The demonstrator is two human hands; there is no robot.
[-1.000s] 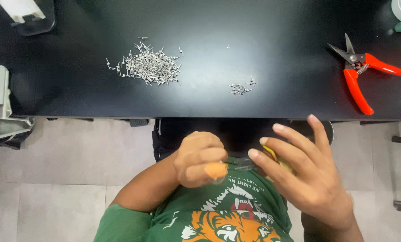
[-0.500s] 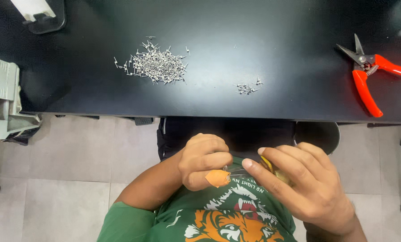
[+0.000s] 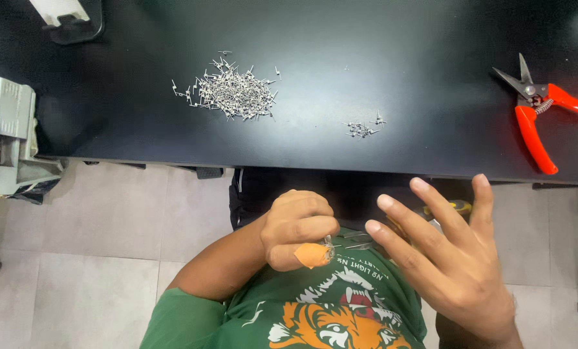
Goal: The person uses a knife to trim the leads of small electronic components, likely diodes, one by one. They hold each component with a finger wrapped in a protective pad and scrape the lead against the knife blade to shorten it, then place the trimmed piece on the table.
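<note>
My left hand (image 3: 297,229) is curled in front of my chest, below the table edge, pinching a small metal piece (image 3: 328,243) at its fingertips; an orange cap covers one fingertip (image 3: 311,255). My right hand (image 3: 450,258) is beside it with fingers spread, and a yellow-handled tool (image 3: 457,207) shows behind those fingers; whether the hand grips it is hidden. A large pile of small metal pieces (image 3: 234,94) lies on the black table (image 3: 315,39). A smaller cluster of the same pieces (image 3: 363,128) lies near the front edge.
Red-handled cutters (image 3: 535,113) lie at the table's right. A grey machine (image 3: 8,139) stands at the left edge. A white and black object (image 3: 69,16) sits at the back left corner. Tiled floor (image 3: 108,232) shows below.
My right hand has spread its fingers wider and lifted slightly. My left hand keeps its pinch in about the same place. The view has shifted slightly.
</note>
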